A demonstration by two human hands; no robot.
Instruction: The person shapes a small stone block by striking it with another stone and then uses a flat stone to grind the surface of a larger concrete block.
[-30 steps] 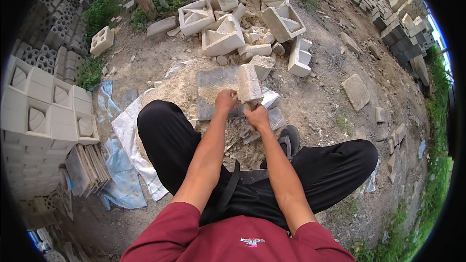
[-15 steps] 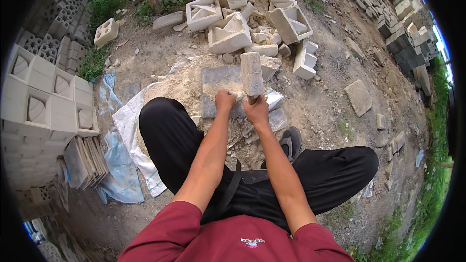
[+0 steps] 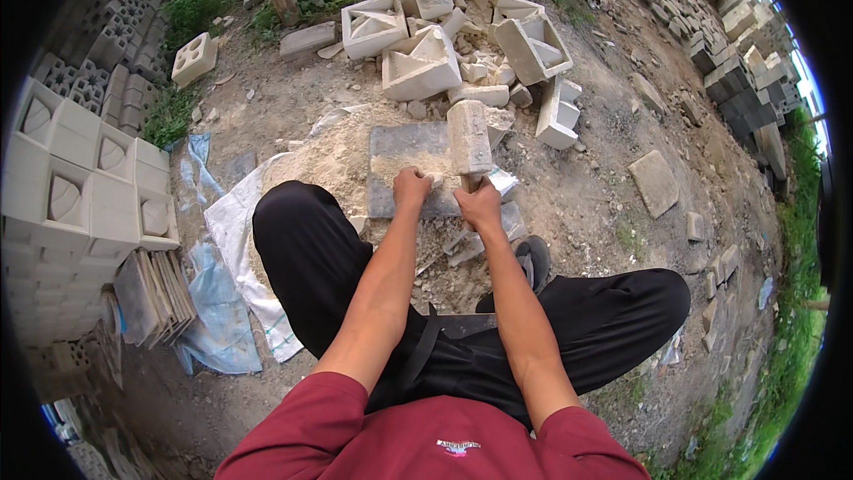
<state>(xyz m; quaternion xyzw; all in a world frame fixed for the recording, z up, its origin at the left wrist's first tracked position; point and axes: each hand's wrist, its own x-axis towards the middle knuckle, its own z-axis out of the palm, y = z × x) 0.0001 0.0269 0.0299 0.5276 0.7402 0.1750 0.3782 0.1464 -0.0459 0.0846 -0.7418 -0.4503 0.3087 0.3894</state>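
My right hand (image 3: 481, 204) is closed around the short handle of a mallet (image 3: 469, 140) with a thick, dusty, block-shaped head. The head is raised and stands beyond the fist, over the right part of a flat grey slab (image 3: 391, 203). Just left of it, my left hand (image 3: 411, 188) is closed with its fingers pinched on a small pale chunk (image 3: 435, 180), partly hidden by the fingers. Cream crumbs and powder lie on the slab around that hand. The mallet head and the chunk are apart.
Broken cream blocks (image 3: 420, 65) are heaped beyond the slab. Crushed powder (image 3: 306, 167) covers a white sack (image 3: 233, 213) to the left. Pale decorative blocks (image 3: 80, 138) are stacked far left, beside leaning boards (image 3: 151, 298). A flat stone (image 3: 654, 183) lies to the right.
My right hand and the mallet have shifted slightly right and nearer to me. The left hand stays almost in place, with the pale chunk a little more visible.
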